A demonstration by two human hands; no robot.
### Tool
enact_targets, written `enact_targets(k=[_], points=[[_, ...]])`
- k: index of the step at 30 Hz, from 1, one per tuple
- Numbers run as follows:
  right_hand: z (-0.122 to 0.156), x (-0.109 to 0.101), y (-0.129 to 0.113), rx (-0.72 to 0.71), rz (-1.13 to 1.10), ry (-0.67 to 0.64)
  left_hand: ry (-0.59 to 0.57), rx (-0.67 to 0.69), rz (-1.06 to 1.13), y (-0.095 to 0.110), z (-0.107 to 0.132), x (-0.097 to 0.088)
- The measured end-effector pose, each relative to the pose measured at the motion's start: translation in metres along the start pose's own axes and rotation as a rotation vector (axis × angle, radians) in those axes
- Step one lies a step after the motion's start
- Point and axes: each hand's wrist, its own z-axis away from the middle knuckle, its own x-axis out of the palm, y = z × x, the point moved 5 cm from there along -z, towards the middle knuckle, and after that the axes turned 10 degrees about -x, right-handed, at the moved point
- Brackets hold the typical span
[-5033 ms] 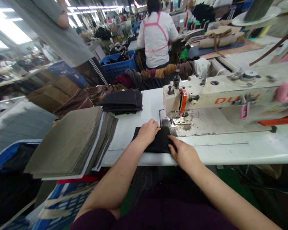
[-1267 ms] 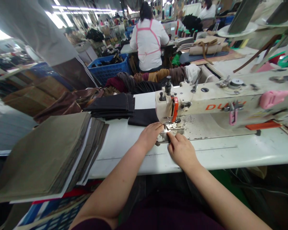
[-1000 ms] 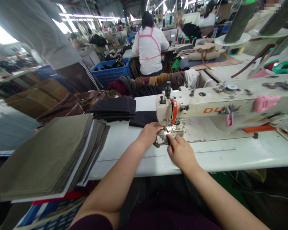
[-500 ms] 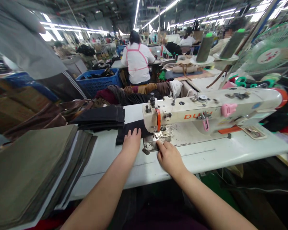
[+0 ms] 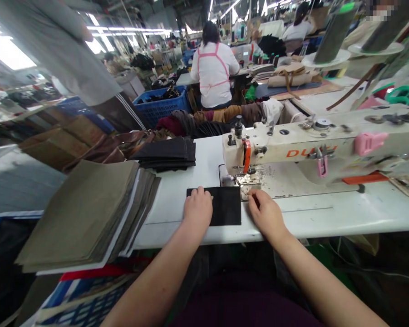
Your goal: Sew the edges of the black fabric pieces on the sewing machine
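A flat rectangular piece of black fabric [image 5: 226, 206] lies on the white tabletop, in front and to the left of the sewing machine's needle area. My left hand [image 5: 199, 208] rests on its left part, fingers bent and gripping it against the table. Beside the metal needle plate [image 5: 250, 179], my right hand [image 5: 267, 213] is closed in a pinch; anything between thumb and forefinger is too small to make out. The cream sewing machine [image 5: 293, 150] has an orange lever guard [image 5: 247, 156] at its head.
A stack of olive-grey fabric panels [image 5: 81, 209] fills the table's left side. Behind it lie folded black pieces [image 5: 168, 152]. Bundled cloth [image 5: 221, 120] lines the far edge. A person in grey [image 5: 68, 54] stands at left; another in white [image 5: 214, 68] sits ahead.
The black fabric has come out from under the machine head toward me, drawn by my left hand. My right hand stays close to the needle plate. The view has shifted left.
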Motion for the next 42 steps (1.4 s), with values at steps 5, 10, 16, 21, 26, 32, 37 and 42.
enact_targets(k=[5,10,16,21,26,32,37,42], points=[[0.001,-0.001,-0.006,-0.037,0.021,-0.065,0.16,0.098,0.11,-0.014,0.01,0.009],[0.001,0.004,-0.012,0.014,-0.035,-0.195,0.167,0.156,0.256,-0.029,0.017,0.032],[0.001,0.011,-0.013,0.081,-0.041,-0.337,0.05,0.187,0.215,-0.033,0.02,0.047],[0.001,0.011,-0.012,0.073,-0.021,-0.335,0.022,0.191,0.202,-0.033,0.021,0.044],[0.001,0.013,-0.012,0.046,0.043,-0.327,0.015,0.197,0.195,-0.034,0.021,0.045],[0.006,0.013,-0.017,-0.016,0.133,-0.276,0.018,0.196,0.199,-0.035,0.02,0.046],[0.011,0.014,-0.019,-0.054,0.173,-0.227,0.009,0.184,0.198,-0.035,0.021,0.045],[0.011,0.013,-0.02,-0.044,0.21,-0.197,0.076,0.115,0.205,-0.021,0.017,0.028]])
